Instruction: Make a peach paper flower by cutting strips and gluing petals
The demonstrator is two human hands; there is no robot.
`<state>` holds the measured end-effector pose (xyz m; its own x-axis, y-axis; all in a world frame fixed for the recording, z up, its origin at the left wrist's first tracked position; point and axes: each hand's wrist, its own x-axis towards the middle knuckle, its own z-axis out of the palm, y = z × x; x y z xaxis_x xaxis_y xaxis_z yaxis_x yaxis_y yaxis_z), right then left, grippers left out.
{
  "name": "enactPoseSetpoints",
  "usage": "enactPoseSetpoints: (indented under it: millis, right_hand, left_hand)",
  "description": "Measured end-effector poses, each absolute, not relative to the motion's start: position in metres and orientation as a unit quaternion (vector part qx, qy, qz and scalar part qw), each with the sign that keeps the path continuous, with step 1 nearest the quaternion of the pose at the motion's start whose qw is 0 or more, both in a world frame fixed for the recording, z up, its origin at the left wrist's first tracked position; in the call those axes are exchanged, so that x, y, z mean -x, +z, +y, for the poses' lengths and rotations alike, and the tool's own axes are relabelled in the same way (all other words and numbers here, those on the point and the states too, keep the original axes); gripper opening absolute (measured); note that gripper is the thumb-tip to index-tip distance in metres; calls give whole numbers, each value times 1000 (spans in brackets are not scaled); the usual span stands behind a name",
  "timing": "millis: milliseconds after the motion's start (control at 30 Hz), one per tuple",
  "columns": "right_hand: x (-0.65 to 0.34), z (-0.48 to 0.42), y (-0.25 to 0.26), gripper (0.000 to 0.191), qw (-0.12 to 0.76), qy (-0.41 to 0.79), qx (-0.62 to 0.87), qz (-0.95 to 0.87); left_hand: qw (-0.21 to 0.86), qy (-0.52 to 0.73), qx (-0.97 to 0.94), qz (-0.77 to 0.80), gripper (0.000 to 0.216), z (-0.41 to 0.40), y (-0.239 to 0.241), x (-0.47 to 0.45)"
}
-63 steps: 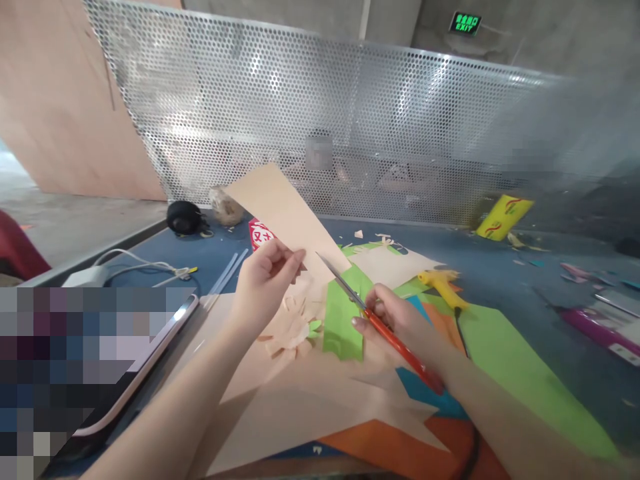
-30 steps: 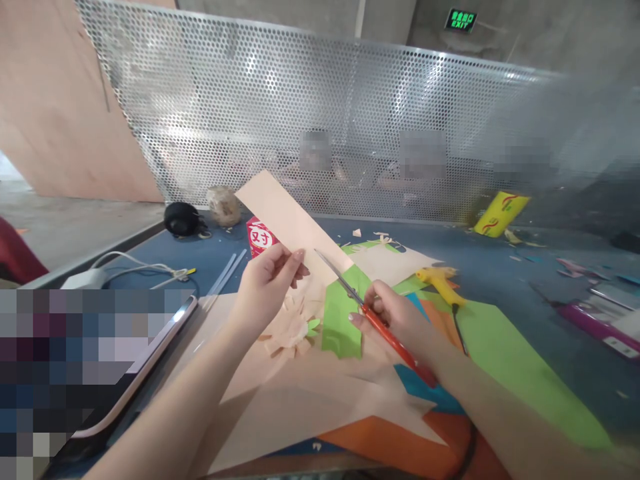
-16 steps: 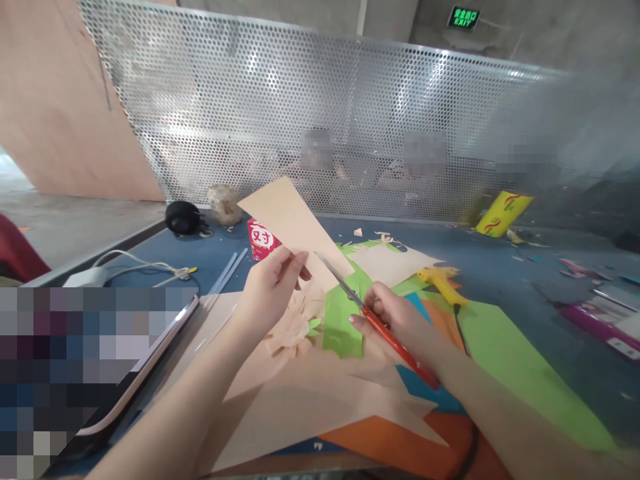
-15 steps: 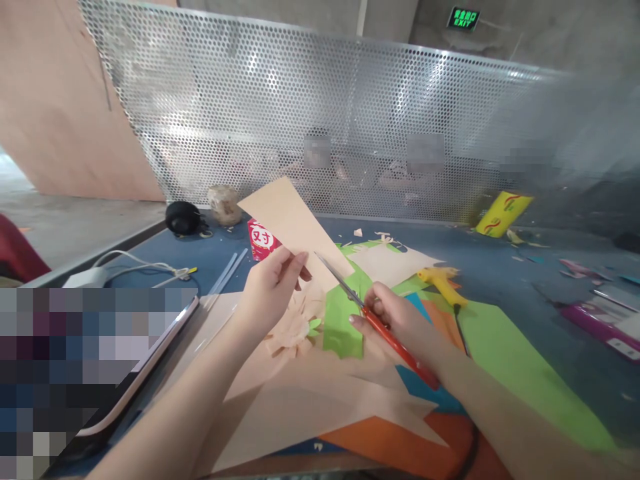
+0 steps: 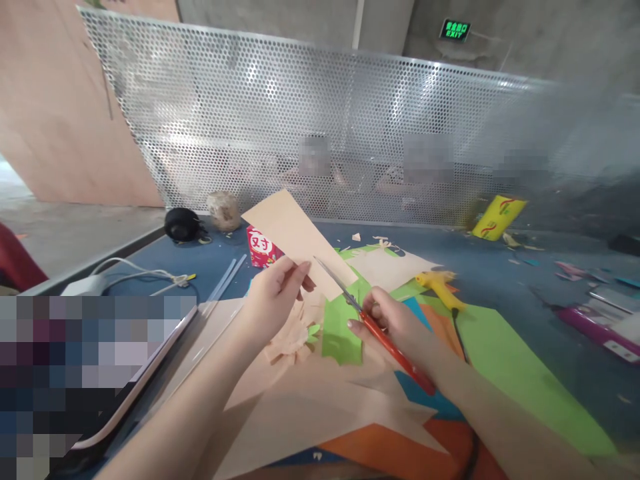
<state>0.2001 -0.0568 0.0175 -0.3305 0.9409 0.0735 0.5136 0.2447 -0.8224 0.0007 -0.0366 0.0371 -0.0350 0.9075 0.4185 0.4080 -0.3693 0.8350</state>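
Observation:
My left hand (image 5: 283,287) pinches the lower edge of a pale peach sheet of paper (image 5: 300,230), raised at a slant above the table. My right hand (image 5: 393,317) is wrapped around red-handled scissors (image 5: 395,347). Their blades point up and left and lie against the sheet, close to my left fingertips; whether they are cutting cannot be made out. Below my hands rests a peach paper flower (image 5: 287,340) with a small green leaf piece. Beside it lies a green paper strip (image 5: 343,333), over larger peach sheets (image 5: 300,400).
A yellow glue gun (image 5: 440,287) with a black cable lies right of my hands, near green paper (image 5: 530,373). A tablet (image 5: 170,340) stands at left. Behind are a red box (image 5: 260,247), a twine roll (image 5: 224,210), a yellow packet (image 5: 499,219) and a perforated metal screen (image 5: 280,100).
The view has tilted up slightly, so everything sits a little lower. Both hands keep their grips on the sheet and the scissors, with hardly any movement between them.

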Motion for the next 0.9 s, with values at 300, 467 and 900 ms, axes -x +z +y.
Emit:
enactPoseSetpoints:
  millis: [300, 467, 900]
  right_hand:
    - [-199, -61, 29, 31, 286, 359, 507, -730]
    - [-200, -59, 26, 29, 282, 350, 515, -730]
    - [-200, -53, 17, 30, 306, 349, 503, -729]
  left_hand:
    - [258, 507, -648, 505, 27, -36, 38, 1]
    - [306, 511, -636, 491, 27, -34, 35, 2]
    - [386, 503, -636, 440, 23, -36, 37, -2]
